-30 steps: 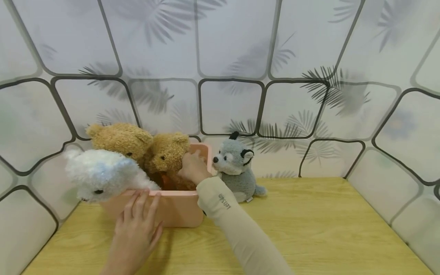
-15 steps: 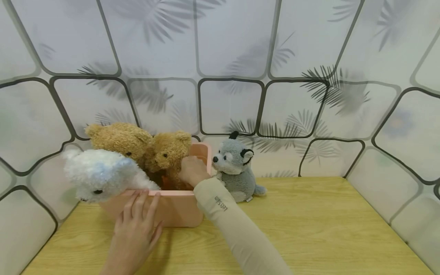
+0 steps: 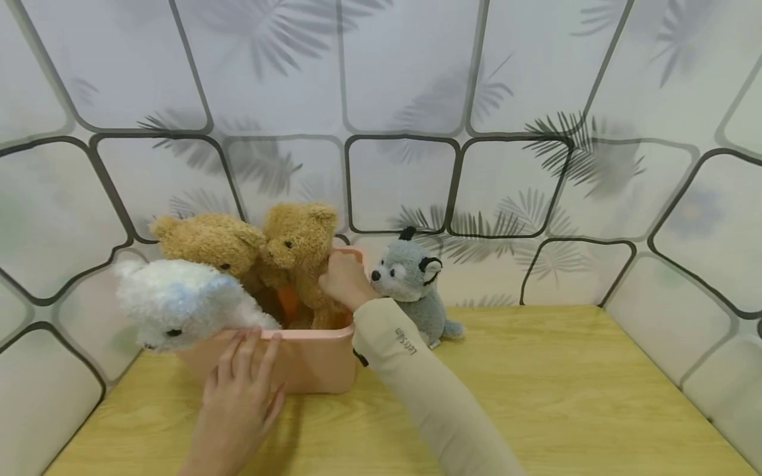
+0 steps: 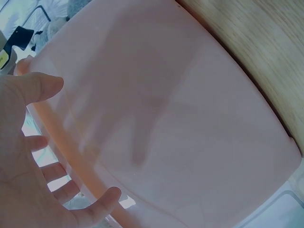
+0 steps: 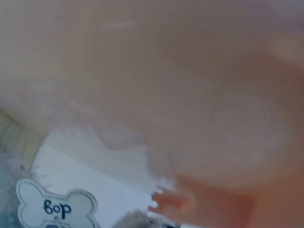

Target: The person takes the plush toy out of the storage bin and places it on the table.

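In the head view, my right hand (image 3: 345,281) grips the side of a tan teddy bear (image 3: 303,231), which stands upright in the right part of a pink plastic bin (image 3: 315,363). The fingertips are hidden against its fur. My left hand (image 3: 241,390) rests on the bin's front with fingers extended up to the rim; the left wrist view shows this hand (image 4: 28,156) spread along the bin's edge (image 4: 71,156). A second tan teddy bear (image 3: 205,244) and a fluffy white plush (image 3: 178,301) with a bluish patch fill the bin's left side.
A grey husky plush (image 3: 417,291) sits on the wooden table (image 3: 536,383) close to the bin's right side. Its bone-shaped "dog" tag (image 5: 56,209) shows in the right wrist view. A patterned wall covering (image 3: 399,185) rises behind and at both sides.
My right hand has raised the tan teddy bear it grips, so its head stands higher than the other bear's. The left hand stays on the bin's front.
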The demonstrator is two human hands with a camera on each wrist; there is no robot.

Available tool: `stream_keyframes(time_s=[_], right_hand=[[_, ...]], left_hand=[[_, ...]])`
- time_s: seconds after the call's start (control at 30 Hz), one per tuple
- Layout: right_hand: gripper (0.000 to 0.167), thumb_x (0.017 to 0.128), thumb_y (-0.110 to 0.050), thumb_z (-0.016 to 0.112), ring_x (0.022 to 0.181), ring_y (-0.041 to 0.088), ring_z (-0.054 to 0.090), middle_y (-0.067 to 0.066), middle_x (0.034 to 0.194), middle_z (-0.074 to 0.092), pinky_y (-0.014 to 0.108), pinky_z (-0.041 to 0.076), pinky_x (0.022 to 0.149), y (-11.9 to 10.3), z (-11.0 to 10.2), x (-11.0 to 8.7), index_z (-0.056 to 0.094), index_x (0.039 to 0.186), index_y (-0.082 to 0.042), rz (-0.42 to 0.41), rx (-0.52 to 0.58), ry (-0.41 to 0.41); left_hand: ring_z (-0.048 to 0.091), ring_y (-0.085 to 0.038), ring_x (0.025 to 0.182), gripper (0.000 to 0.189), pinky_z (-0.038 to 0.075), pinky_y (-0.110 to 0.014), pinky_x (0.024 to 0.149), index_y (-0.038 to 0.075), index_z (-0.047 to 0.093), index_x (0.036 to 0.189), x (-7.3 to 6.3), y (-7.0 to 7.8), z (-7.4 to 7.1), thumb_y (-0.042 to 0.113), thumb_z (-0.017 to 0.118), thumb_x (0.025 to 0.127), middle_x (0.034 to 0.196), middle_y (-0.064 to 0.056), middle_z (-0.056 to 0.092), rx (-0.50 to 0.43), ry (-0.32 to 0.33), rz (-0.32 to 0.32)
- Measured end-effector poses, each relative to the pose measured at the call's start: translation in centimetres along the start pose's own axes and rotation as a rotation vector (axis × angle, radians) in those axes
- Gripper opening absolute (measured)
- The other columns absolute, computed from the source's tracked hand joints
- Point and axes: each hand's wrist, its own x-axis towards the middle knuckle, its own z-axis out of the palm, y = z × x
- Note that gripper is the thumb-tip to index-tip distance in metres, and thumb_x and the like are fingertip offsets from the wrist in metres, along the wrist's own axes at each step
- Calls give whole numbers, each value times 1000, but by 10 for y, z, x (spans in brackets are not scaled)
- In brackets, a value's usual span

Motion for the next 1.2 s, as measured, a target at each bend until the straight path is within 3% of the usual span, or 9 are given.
stream_keyframes(time_s=[0.07, 0.27, 0.37, 0.43, 0.57, 0.63, 0.7, 1.0, 1.2], right_hand=[[30, 96, 3, 52, 40, 9, 19, -3, 48, 25, 24, 20, 42, 2, -6, -3, 52, 67, -6, -16, 77, 37], [13, 95, 4, 48, 39, 10, 25, 0, 50, 35, 25, 23, 40, 16, -14, -14, 60, 92, 4, 1, 297, 152], [22, 99, -3, 53, 40, 10, 34, 7, 61, 56, 26, 30, 41, 20, -12, -19, 66, 115, 5, 34, 371, 226], [32, 101, -10, 57, 43, 14, 41, 13, 84, 69, 29, 38, 45, 21, -12, -23, 62, 131, 1, 57, 427, 248], [34, 102, -15, 61, 77, 25, 68, 19, 120, 69, 39, 56, 73, 23, -10, -28, 63, 133, -1, 40, 488, 294], [34, 102, -14, 61, 103, 31, 68, 19, 126, 67, 45, 55, 91, 25, -9, -30, 63, 132, -1, 26, 510, 324], [32, 102, -15, 61, 115, 35, 63, 20, 124, 67, 49, 52, 97, 27, -8, -32, 63, 129, 1, 30, 533, 345], [27, 103, -22, 61, 99, 38, 63, 21, 108, 66, 50, 52, 84, 34, -10, -50, 64, 110, 4, 74, 619, 451], [33, 102, -21, 62, 114, 36, 60, 20, 123, 64, 51, 50, 96, 41, -9, -57, 62, 125, 4, 53, 703, 467]], left_hand=[[52, -55, 115, 71, 55, -64, 66, 1, 47, 144, 1, 0, 0, 51, 12, 107, 137, -33, 47, -2, 4, -2], [52, -55, 114, 72, 54, -65, 65, 1, 47, 144, 0, 2, 0, 51, 12, 107, 137, -33, 48, -8, 1, -6], [51, -54, 115, 72, 54, -65, 66, 1, 47, 145, -1, 3, 0, 51, 12, 107, 136, -33, 48, -11, -4, -13], [51, -54, 116, 72, 55, -65, 67, 1, 47, 145, -1, 3, 0, 51, 12, 107, 136, -33, 49, -13, -2, -14], [51, -54, 116, 71, 55, -65, 66, 1, 47, 144, 0, 3, 0, 51, 13, 107, 135, -33, 49, -13, 2, -14], [51, -54, 116, 72, 55, -64, 66, 1, 47, 144, 0, 2, 0, 52, 13, 107, 135, -33, 49, -11, 0, -16], [51, -54, 115, 72, 54, -64, 66, 1, 48, 144, 0, 2, 0, 52, 12, 107, 136, -33, 49, -11, -1, -16], [50, -54, 116, 71, 54, -65, 67, 1, 47, 145, 1, 3, 1, 51, 13, 107, 137, -33, 47, -18, 6, -15], [50, -54, 116, 71, 53, -65, 66, 1, 47, 144, 0, 3, 2, 51, 13, 107, 137, -33, 48, -15, 5, -20]])
